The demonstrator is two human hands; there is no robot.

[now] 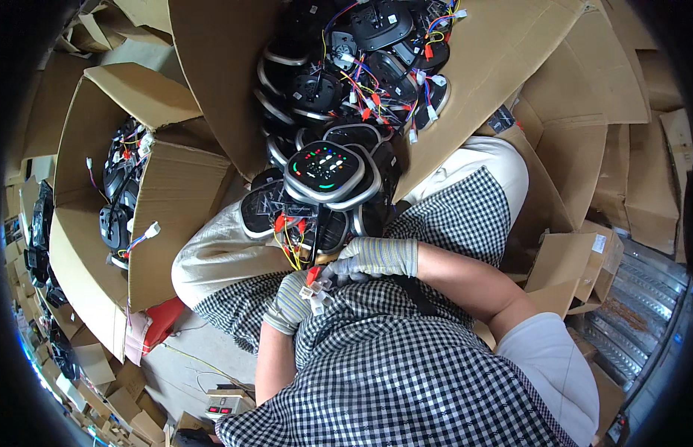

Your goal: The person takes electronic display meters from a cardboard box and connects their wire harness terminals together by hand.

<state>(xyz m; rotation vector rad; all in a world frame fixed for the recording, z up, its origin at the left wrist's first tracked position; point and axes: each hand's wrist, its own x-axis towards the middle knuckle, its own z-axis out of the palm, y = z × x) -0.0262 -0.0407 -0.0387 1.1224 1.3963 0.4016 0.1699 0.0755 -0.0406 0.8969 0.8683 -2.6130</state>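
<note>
Both my hands wear grey striped gloves and meet in front of my lap. My left hand [290,304] is closed around a bunch of white plug connectors [315,295] and a red connector [312,276]. My right hand [372,258] pinches at the same bunch from the other side; its fingertips are partly hidden. Just beyond them rests a rounded black display panel [324,170] with a silver rim, its face lit with red, green, blue and white lights. Red and yellow wires [290,242] hang between the panels and my hands. More panels lie under the lit one.
A large open carton [488,82] ahead holds many black panels with coloured wires [387,71]. Another carton [89,246] with panels stands at left. An open box [562,272] is at right. A switched power box [227,403] sits on the floor near a red bag [164,324].
</note>
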